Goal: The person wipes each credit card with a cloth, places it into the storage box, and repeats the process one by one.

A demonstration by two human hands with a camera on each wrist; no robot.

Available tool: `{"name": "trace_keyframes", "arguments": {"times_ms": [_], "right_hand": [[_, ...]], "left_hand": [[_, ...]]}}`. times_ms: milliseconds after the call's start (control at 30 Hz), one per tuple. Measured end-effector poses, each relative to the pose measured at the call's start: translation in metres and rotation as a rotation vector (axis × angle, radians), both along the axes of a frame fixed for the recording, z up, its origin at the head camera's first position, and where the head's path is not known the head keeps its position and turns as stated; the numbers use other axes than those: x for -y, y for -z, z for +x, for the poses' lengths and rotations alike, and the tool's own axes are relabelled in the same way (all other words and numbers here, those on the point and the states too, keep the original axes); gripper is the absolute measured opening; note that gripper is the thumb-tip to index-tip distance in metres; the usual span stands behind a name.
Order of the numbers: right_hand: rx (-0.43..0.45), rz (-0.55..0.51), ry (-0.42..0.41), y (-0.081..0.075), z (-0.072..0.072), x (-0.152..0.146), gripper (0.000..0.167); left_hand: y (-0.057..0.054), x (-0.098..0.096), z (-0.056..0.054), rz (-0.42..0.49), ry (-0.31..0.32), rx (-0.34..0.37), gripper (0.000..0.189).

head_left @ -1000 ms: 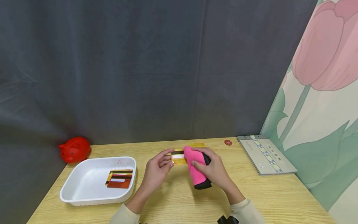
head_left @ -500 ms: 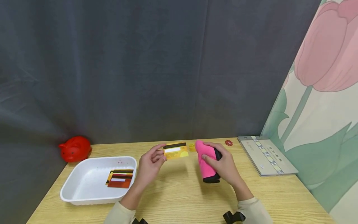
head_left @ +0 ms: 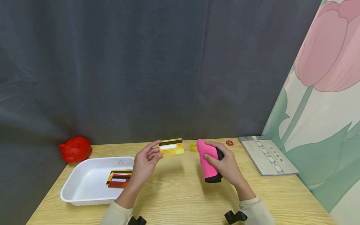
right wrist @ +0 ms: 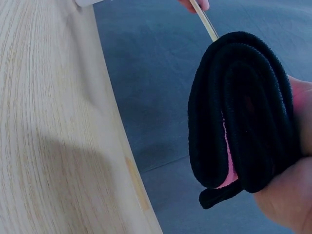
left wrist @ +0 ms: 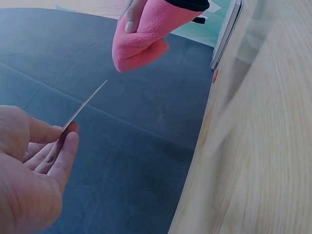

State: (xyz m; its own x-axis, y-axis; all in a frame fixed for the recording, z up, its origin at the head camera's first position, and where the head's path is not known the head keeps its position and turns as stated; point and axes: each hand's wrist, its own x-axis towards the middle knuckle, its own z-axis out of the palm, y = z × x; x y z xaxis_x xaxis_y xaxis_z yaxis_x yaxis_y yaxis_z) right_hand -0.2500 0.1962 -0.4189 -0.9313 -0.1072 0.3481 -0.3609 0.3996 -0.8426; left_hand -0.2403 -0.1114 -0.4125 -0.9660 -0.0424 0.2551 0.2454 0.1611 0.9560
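My left hand [head_left: 145, 161] pinches a yellow card [head_left: 171, 147] by its left edge and holds it up above the table. The card has a black stripe and a white strip; in the left wrist view the card [left wrist: 85, 104] appears edge-on between thumb and fingers. To the right, my right hand [head_left: 225, 162] grips a folded pink cloth [head_left: 207, 161] with black trim. From the right wrist, the cloth's black rolled end [right wrist: 239, 117] shows in several layers. A gap separates card and cloth. Behind them, another yellow card [head_left: 193, 147] lies on the table, partly hidden by the cloth.
At left stands a white tray [head_left: 67, 190] with several cards [head_left: 119, 181], partly covered by my left forearm. A red piggy bank [head_left: 75, 150] sits behind it. A red chip [head_left: 229, 143] and a grey book [head_left: 267, 155] lie at the back right of the wooden table [head_left: 180, 200].
My left hand has drawn the card left and up, away from the cloth. My right hand has moved the cloth a little right and up, then nearly stopped.
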Motion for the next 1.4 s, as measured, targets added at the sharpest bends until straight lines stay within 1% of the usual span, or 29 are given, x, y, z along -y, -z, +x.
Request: {"name": "trace_keyframes", "arguments": {"times_ms": [267, 433, 633, 733, 800, 967, 1033, 1167, 1267, 1333, 1400], "right_hand": [[-0.003, -0.003, -0.002, -0.001, 0.000, -0.001, 0.047], [-0.002, -0.024, -0.016, -0.002, -0.002, 0.000, 0.047], [0.021, -0.047, -0.016, -0.002, -0.002, 0.001, 0.046], [0.025, -0.043, -0.024, -0.003, -0.001, 0.001, 0.046], [0.027, -0.040, -0.030, -0.003, -0.001, 0.000, 0.046], [0.033, -0.037, -0.026, -0.004, 0.000, -0.002, 0.046], [0.035, -0.036, -0.023, -0.004, 0.000, -0.003, 0.046], [0.069, -0.043, -0.030, -0.003, 0.000, -0.005, 0.048], [0.096, -0.056, -0.034, -0.003, 0.001, -0.007, 0.048], [0.095, -0.056, -0.035, -0.003, 0.001, -0.008, 0.048], [0.090, -0.056, -0.038, -0.003, 0.002, -0.008, 0.048]], "left_hand": [[-0.007, 0.005, 0.002, -0.008, -0.008, -0.018, 0.046], [-0.011, 0.017, 0.009, -0.014, -0.035, 0.007, 0.046], [-0.012, 0.043, 0.022, -0.041, -0.040, 0.029, 0.047], [-0.013, 0.057, 0.028, -0.068, -0.064, 0.040, 0.047], [-0.013, 0.066, 0.032, -0.091, -0.086, 0.043, 0.046], [-0.013, 0.090, 0.038, -0.132, -0.164, 0.032, 0.044], [-0.011, 0.100, 0.040, -0.140, -0.196, 0.026, 0.044], [-0.006, 0.118, 0.045, -0.142, -0.253, 0.014, 0.044], [-0.003, 0.131, 0.047, -0.147, -0.270, 0.012, 0.045], [-0.002, 0.138, 0.047, -0.149, -0.268, 0.015, 0.045], [-0.002, 0.144, 0.047, -0.132, -0.255, 0.029, 0.046]]}}
